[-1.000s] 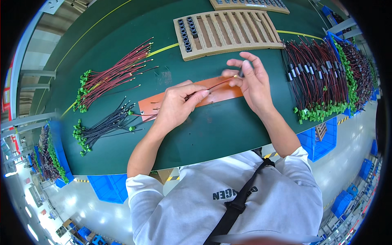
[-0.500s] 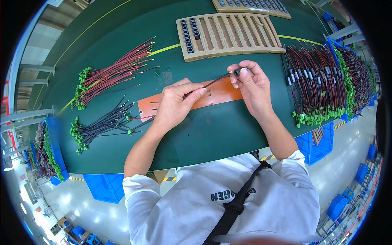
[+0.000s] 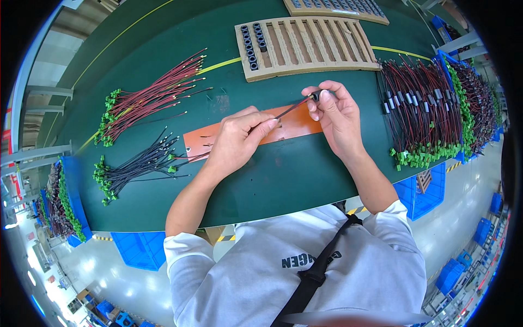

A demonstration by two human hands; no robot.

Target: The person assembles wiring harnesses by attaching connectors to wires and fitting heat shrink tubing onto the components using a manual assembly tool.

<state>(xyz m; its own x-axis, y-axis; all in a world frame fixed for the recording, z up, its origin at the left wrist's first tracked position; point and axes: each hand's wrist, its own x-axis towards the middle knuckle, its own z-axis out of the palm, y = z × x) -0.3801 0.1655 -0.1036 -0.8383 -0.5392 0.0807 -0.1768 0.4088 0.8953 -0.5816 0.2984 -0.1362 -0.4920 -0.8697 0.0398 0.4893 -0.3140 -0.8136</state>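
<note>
My left hand (image 3: 239, 136) is closed on a pair of thin wires (image 3: 292, 108), one red and one black. Their tail runs back under that hand to a green connector (image 3: 172, 169) at the left. Between the fingertips of my right hand (image 3: 336, 111) is a small black ferrite core (image 3: 316, 95), a short hollow cylinder. The wire tips reach the core's left end; whether they have entered it is hidden by the fingers. Beneath both hands lies an orange board (image 3: 299, 122) with small slots, flat on the green table (image 3: 305, 174).
Red wires (image 3: 158, 92) and black wires (image 3: 139, 166) with green connectors lie in two bundles at left. Ahead stands a slotted tray (image 3: 305, 70) holding several black cores, with another tray (image 3: 348, 13) beyond. Finished-looking wire bundles (image 3: 425, 109) line the right. Blue bins (image 3: 139, 250) sit below the table edge.
The wire tips have moved right, up to the core in my right hand. The red wire now shows beside the black one, and the trailing connector has shifted slightly. My right hand stays in place.
</note>
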